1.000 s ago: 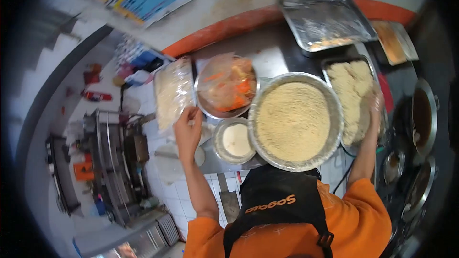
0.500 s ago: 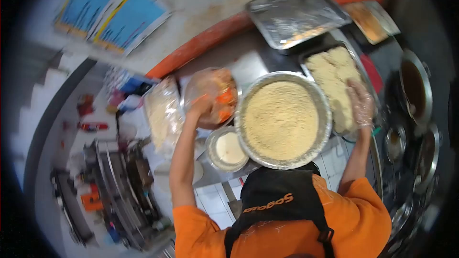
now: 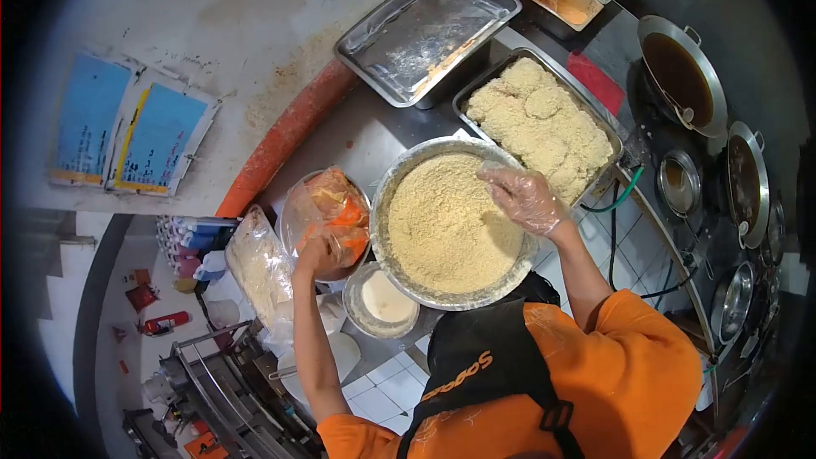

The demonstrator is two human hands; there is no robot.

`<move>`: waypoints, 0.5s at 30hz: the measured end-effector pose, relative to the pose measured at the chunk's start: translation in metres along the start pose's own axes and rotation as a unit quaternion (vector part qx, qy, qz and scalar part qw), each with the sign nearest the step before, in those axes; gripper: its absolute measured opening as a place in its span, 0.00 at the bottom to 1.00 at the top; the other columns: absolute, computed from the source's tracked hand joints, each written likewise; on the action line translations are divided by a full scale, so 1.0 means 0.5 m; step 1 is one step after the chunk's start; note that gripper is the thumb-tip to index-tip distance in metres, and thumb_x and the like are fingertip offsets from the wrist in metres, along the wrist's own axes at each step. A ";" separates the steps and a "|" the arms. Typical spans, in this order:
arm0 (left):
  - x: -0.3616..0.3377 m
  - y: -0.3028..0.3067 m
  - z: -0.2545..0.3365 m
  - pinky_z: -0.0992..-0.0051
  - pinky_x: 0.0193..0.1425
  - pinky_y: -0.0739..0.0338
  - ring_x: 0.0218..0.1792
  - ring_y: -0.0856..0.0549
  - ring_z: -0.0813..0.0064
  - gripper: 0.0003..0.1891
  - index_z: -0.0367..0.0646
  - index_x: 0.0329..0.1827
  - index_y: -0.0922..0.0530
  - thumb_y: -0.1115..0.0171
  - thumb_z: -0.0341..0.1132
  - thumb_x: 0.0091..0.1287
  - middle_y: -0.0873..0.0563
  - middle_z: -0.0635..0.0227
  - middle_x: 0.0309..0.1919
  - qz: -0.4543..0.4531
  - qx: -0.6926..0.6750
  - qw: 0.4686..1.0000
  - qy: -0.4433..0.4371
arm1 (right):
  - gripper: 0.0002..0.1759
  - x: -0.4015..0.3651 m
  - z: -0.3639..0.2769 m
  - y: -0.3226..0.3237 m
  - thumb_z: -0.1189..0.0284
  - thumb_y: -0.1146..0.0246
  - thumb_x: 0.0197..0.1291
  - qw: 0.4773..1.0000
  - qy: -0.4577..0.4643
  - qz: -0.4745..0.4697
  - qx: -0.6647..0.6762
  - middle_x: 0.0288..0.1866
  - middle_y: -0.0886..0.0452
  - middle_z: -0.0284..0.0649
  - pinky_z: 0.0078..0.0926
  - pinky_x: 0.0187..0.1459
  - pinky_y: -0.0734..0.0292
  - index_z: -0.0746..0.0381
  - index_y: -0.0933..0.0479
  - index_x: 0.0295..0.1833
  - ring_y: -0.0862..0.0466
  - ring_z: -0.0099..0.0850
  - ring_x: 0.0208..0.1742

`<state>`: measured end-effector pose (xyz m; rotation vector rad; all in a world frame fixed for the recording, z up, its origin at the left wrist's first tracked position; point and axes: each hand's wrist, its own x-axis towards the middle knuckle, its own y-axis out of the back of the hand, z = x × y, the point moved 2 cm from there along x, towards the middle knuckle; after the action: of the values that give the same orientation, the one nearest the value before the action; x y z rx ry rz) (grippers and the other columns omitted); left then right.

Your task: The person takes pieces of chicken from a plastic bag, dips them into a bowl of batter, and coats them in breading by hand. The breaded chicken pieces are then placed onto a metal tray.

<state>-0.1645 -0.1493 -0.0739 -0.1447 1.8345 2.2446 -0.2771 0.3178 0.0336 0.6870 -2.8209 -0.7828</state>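
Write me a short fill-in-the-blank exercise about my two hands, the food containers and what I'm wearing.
1. The right hand, above a big round metal bowl of pale yellow crumbs, wears a clear plastic ____.
2. The left hand is at orange food in a smaller round metal ____.
3. The hand nearer the rectangular metal tray of crumb-coated pieces is the ____ one.
4. The apron over the orange shirt is coloured ____.

Missing words: glove; bowl; right; black.

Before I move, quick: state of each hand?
Left hand: fingers curled at the clear plastic by the orange pieces; grip can't be told.
Right hand: loosely open over the crumb bowl, nothing visibly held.
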 end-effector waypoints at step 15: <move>-0.079 0.229 0.039 0.55 0.48 0.17 0.37 0.12 0.44 0.18 0.49 0.44 0.10 0.37 0.49 0.60 0.13 0.46 0.31 0.146 -0.049 0.947 0.281 | 0.14 0.061 -0.068 -0.125 0.79 0.40 0.67 0.977 0.123 -0.089 0.147 0.49 0.12 0.48 0.28 0.49 0.16 0.65 0.17 0.55 0.10 0.35 0.47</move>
<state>-0.1530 -0.1560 0.0483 -0.6300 2.1233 2.7087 -0.2714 0.2406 0.0307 1.0152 -2.6939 -0.2755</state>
